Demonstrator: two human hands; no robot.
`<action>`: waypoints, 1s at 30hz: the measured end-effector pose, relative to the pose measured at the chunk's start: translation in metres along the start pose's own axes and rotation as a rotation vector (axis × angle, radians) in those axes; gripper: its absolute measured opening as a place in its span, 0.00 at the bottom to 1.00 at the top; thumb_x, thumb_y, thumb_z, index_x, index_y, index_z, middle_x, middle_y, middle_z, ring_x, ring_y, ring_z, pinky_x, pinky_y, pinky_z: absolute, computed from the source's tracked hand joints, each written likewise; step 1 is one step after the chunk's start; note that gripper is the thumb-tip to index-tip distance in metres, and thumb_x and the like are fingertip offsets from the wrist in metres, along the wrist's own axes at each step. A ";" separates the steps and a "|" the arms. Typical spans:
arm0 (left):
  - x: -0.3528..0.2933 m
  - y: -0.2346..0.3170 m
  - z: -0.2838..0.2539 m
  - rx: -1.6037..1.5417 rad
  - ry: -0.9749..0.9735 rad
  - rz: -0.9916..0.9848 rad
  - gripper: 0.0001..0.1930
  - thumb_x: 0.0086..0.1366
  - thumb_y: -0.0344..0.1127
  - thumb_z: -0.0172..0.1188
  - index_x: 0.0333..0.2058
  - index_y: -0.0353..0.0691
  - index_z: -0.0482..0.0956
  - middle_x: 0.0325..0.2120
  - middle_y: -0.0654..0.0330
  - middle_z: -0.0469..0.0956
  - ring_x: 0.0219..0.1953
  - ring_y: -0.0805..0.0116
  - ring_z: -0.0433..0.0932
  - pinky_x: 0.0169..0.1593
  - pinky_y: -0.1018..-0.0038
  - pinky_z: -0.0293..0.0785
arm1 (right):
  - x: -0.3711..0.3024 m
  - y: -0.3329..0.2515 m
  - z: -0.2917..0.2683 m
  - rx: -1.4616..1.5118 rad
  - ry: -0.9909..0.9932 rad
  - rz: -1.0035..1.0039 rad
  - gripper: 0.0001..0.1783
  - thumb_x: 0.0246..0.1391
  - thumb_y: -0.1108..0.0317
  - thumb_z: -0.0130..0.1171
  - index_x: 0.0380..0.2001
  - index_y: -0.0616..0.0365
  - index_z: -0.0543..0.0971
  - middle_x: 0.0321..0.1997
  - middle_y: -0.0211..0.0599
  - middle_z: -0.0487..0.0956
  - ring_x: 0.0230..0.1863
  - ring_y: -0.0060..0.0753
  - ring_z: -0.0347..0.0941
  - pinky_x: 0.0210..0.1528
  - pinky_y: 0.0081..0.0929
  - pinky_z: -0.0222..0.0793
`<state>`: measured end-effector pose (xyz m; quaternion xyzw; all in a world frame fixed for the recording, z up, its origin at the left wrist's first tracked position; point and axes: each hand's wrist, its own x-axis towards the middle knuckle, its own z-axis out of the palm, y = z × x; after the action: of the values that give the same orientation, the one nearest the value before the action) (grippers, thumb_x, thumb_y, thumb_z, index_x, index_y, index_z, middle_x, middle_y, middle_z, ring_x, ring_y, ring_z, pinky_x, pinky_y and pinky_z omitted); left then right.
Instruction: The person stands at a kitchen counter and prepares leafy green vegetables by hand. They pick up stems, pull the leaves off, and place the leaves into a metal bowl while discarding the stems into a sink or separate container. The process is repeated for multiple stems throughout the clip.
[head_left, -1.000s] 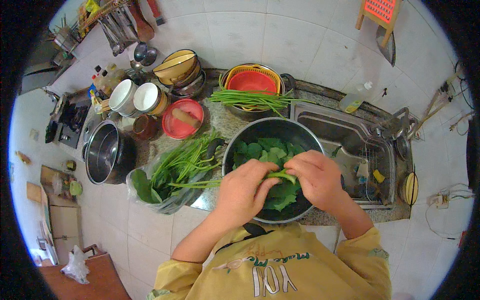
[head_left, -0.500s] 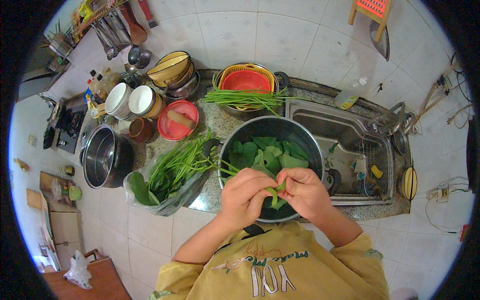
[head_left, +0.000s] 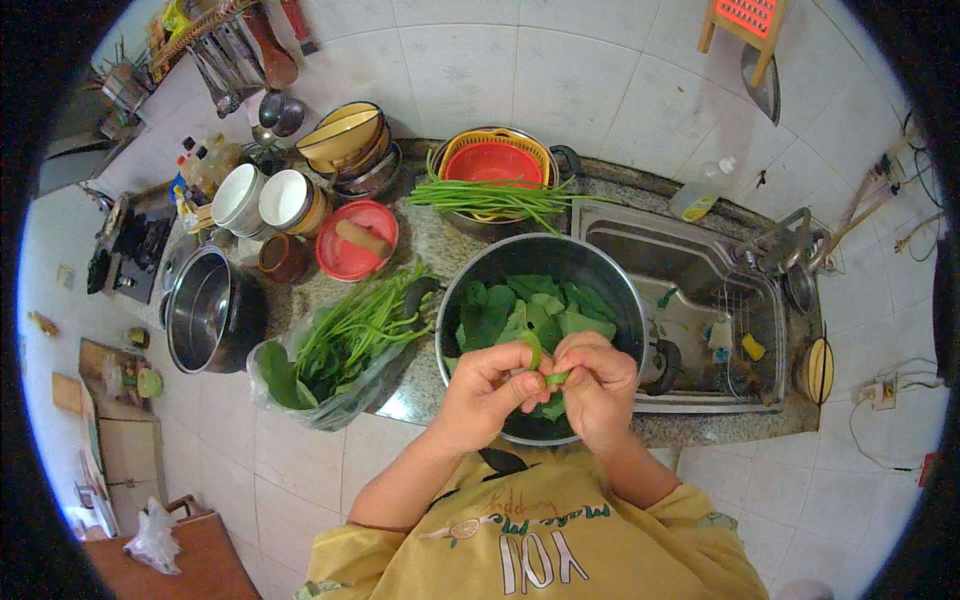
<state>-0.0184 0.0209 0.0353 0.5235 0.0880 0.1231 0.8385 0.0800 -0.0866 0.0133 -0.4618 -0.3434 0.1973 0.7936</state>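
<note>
My left hand (head_left: 488,392) and my right hand (head_left: 600,390) meet over the near part of a large dark pot (head_left: 628,285). Both are closed in a pinch on a short piece of green stem (head_left: 556,379), its folded end poking up between the fingertips. Whether a leaf hangs from it is hidden by my fingers. Torn green leaves (head_left: 535,310) lie inside the pot. To the left, a clear plastic bag (head_left: 338,412) holds leafy greens (head_left: 345,345), their long stems pointing toward the pot's left handle.
Behind the pot, a bundle of thin green stems (head_left: 490,198) lies across a red basket (head_left: 495,160). A metal sink (head_left: 660,250) is on the right. At left stand an empty pot (head_left: 203,315), a red bowl (head_left: 335,262) with a peeler-like tan object, a brown cup and white bowls (head_left: 285,198).
My right hand has turned and drawn in toward the left. The long stem that stuck out leftward from my left hand over the pot's rim no longer shows; the held piece now points upward.
</note>
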 end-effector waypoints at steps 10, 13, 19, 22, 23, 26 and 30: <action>-0.001 0.034 0.023 0.952 0.049 0.312 0.06 0.49 0.26 0.56 0.29 0.35 0.74 0.21 0.55 0.69 0.24 0.60 0.71 0.27 0.72 0.67 | 0.047 -0.081 -0.022 -0.796 -0.587 0.192 0.07 0.42 0.72 0.58 0.28 0.59 0.75 0.25 0.35 0.72 0.24 0.31 0.71 0.26 0.25 0.67; 0.001 0.028 0.027 1.015 0.071 0.406 0.08 0.47 0.25 0.56 0.29 0.36 0.74 0.22 0.55 0.70 0.26 0.56 0.72 0.28 0.67 0.69 | 0.046 -0.083 -0.022 -0.902 -0.617 0.055 0.07 0.41 0.70 0.58 0.27 0.59 0.74 0.25 0.36 0.72 0.23 0.33 0.71 0.24 0.25 0.67; 0.007 0.015 0.027 1.093 0.169 0.483 0.09 0.46 0.25 0.58 0.30 0.35 0.74 0.22 0.56 0.71 0.24 0.58 0.72 0.27 0.69 0.69 | 0.031 -0.065 -0.021 -0.931 -0.402 -0.063 0.06 0.39 0.72 0.60 0.23 0.58 0.73 0.22 0.37 0.72 0.19 0.34 0.71 0.21 0.25 0.67; 0.008 0.007 0.027 1.122 0.269 0.567 0.11 0.45 0.24 0.59 0.31 0.34 0.74 0.22 0.56 0.70 0.22 0.59 0.72 0.25 0.70 0.69 | 0.023 -0.054 -0.013 -0.867 -0.218 -0.078 0.07 0.37 0.75 0.62 0.22 0.58 0.73 0.21 0.36 0.73 0.19 0.29 0.71 0.20 0.21 0.67; 0.010 0.006 0.027 1.129 0.287 0.584 0.11 0.45 0.23 0.59 0.31 0.34 0.74 0.22 0.56 0.71 0.22 0.59 0.72 0.25 0.70 0.69 | 0.020 -0.050 -0.010 -0.845 -0.153 -0.086 0.08 0.37 0.76 0.62 0.22 0.58 0.73 0.21 0.36 0.73 0.19 0.27 0.71 0.20 0.20 0.67; 0.013 0.006 0.027 1.140 0.340 0.622 0.11 0.45 0.23 0.59 0.32 0.34 0.74 0.22 0.56 0.71 0.22 0.59 0.71 0.24 0.71 0.68 | 0.006 -0.030 -0.003 -0.679 0.061 -0.009 0.07 0.37 0.77 0.62 0.22 0.59 0.74 0.23 0.35 0.74 0.19 0.21 0.70 0.19 0.16 0.66; 0.018 0.011 0.027 1.124 0.371 0.617 0.11 0.46 0.23 0.59 0.32 0.34 0.74 0.22 0.56 0.71 0.22 0.59 0.72 0.24 0.71 0.68 | 0.005 -0.024 0.005 -0.540 0.180 0.011 0.06 0.39 0.79 0.61 0.23 0.61 0.74 0.23 0.35 0.74 0.19 0.18 0.69 0.18 0.14 0.65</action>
<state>0.0046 0.0080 0.0566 0.8521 0.1279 0.3808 0.3355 0.0803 -0.0923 0.0377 -0.6739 -0.3094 0.0612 0.6681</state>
